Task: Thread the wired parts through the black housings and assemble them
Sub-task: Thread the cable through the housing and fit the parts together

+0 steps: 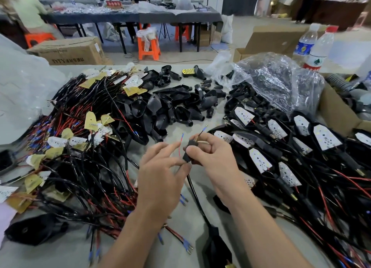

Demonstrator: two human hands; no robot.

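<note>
My right grip [212, 159] pinches a small black housing [186, 156]. Left grip [160, 171]: I cannot tell. On the grey bench [212, 123], wires [80, 147] lie at nine o'clock. An orange stool [148, 47] stands at twelve.

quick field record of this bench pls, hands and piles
left hand: pinches red wire
right hand: grips small black housing
table left: wired boards, tangled pile
table centre: empty black housings
table right: assembled units
far right: water bottles, upright

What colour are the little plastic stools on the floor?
The stools are bright orange, clearest in the head view.
</note>
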